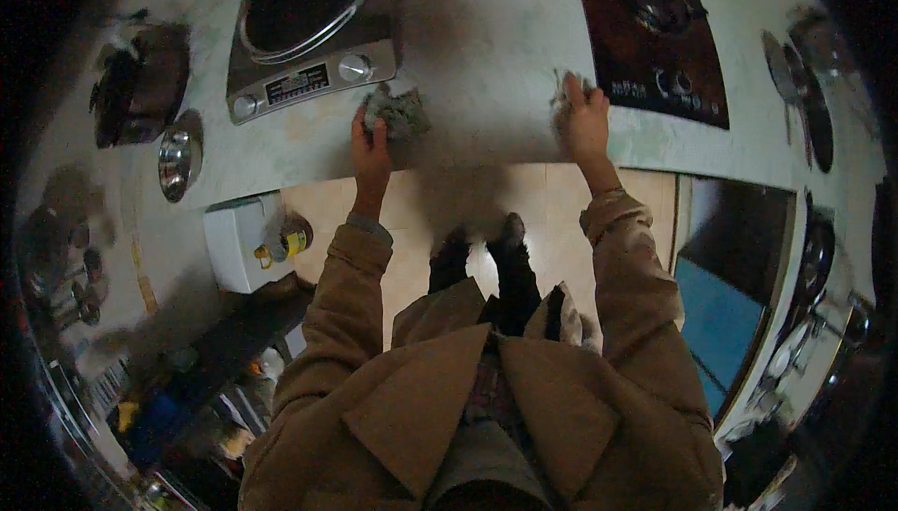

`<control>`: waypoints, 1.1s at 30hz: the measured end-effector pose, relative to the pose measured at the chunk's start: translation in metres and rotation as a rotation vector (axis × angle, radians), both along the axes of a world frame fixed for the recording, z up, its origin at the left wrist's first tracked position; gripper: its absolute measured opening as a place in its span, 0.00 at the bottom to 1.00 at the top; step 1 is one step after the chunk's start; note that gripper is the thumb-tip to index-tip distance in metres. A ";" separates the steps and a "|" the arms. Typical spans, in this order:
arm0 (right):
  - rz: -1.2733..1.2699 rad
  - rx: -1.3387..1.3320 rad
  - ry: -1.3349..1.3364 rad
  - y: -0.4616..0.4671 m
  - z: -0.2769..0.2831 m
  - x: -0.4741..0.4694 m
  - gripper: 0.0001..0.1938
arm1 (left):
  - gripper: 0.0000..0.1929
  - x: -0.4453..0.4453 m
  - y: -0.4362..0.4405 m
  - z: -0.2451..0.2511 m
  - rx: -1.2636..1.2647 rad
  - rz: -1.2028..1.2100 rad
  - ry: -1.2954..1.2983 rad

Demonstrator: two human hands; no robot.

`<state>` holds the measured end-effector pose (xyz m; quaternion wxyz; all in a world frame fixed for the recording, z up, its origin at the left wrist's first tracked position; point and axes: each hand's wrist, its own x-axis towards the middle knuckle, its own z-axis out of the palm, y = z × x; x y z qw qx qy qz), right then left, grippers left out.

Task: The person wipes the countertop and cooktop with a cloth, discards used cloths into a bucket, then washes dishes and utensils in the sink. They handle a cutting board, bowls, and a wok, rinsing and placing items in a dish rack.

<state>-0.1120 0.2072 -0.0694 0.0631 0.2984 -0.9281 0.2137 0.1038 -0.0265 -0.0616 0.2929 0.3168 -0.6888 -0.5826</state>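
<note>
My left hand (370,160) grips a crumpled grey-green cloth (398,114) on the pale countertop (491,76), close to the front edge. Just beyond it is the control panel of a silver induction cooker (302,86) with two knobs and a dark round top. My right hand (588,128) lies on the counter with its fingers bent over a small frayed cloth (561,93), mostly hidden and blurred. It is beside the left edge of a black glass cooktop (659,55), which has a round burner.
A shiny metal bowl (175,163) stands near the left counter edge, by a dark pot-like object (144,83). At the right lie long-handled utensils (800,90). Below the counter are a white box (235,244), a yellow-labelled bottle (291,239) and a blue panel (719,321).
</note>
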 end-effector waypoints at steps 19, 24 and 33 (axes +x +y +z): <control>-1.773 -0.965 -1.372 0.390 -0.339 0.541 0.28 | 0.15 0.153 0.271 -0.165 -0.142 -0.947 -0.676; -2.244 -1.969 -0.628 0.505 -0.438 0.607 0.32 | 0.17 0.238 0.354 -0.268 0.238 -0.960 -0.863; -1.790 -1.861 -0.684 0.574 -0.630 0.663 0.14 | 0.16 0.309 0.430 -0.320 0.631 -1.019 -1.063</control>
